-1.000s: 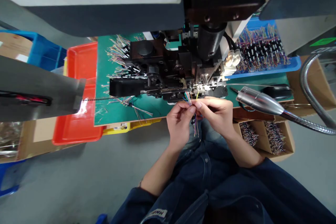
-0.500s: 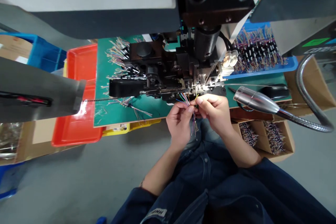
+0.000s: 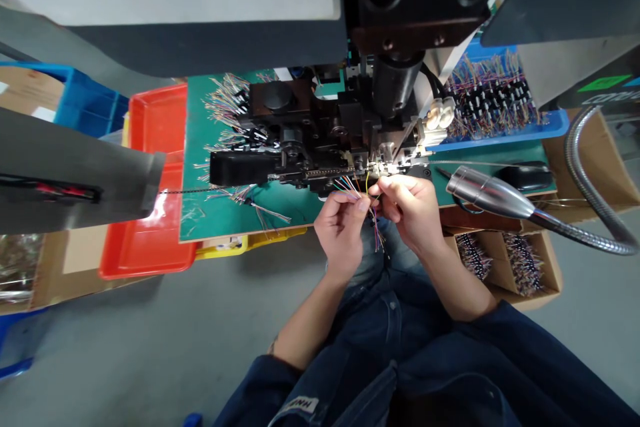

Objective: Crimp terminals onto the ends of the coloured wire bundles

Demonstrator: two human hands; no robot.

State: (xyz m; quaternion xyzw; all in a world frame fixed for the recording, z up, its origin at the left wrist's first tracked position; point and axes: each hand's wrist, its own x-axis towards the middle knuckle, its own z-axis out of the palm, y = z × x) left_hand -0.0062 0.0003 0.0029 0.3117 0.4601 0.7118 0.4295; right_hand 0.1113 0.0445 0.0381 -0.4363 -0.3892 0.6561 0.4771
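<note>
Thin coloured wires in a bundle (image 3: 379, 235) are pinched in my left hand (image 3: 342, 230), with some ends fanned out above the fingers and others hanging below. A yellow wire (image 3: 367, 183) stands apart from the rest, between my hands and the machine. My right hand (image 3: 411, 208) is closed beside the left, thumb and forefinger pinched; what lies between its fingertips is too small to make out. Just beyond my fingertips is the lit working point of a black crimping machine (image 3: 336, 127).
On the green bench (image 3: 200, 213) lie more wire bundles (image 3: 263, 209) at the left. Red trays (image 3: 145, 257) stand further left. A blue tray (image 3: 555, 123) of wire bundles is at the back right, behind a flexible lamp (image 3: 487, 191). A divided cardboard box (image 3: 550, 273) sits lower right.
The wires above my left hand now fan out more to the left, and the yellow wire has shifted left. The hanging ends have swung right. My right fingertips have moved slightly.
</note>
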